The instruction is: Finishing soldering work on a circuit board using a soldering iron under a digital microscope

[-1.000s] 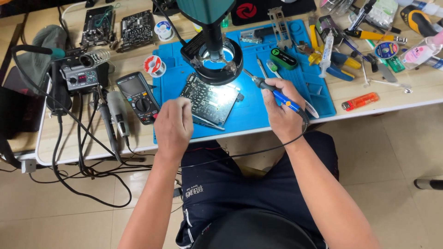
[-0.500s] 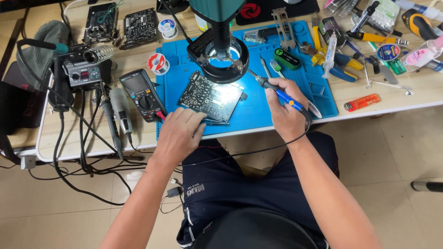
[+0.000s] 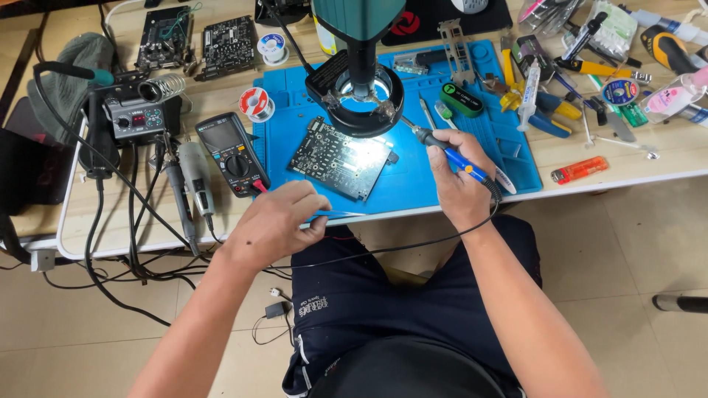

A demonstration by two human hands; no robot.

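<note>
My right hand (image 3: 453, 184) grips a soldering iron (image 3: 450, 153) with a blue handle, its tip pointing up-left toward the ring light of a microscope (image 3: 361, 96). A dark circuit board (image 3: 339, 158) lies on the blue work mat (image 3: 428, 184) under that light. My left hand (image 3: 276, 221) is at the table's front edge, left of the board and off it. Its thumb and fingers pinch the mat's thin front edge (image 3: 343, 214). The iron's black cable runs down across my lap.
A black multimeter (image 3: 232, 155) and a soldering station (image 3: 136, 114) with cables stand left of the mat. A solder spool (image 3: 256, 101) and two more boards (image 3: 228, 44) lie behind. Pliers, tweezers, bottles and an orange lighter (image 3: 579, 169) crowd the right side.
My left hand has drawn back from the circuit board to the mat's front edge and closed on it. The right hand has kept the soldering iron in nearly the same spot.
</note>
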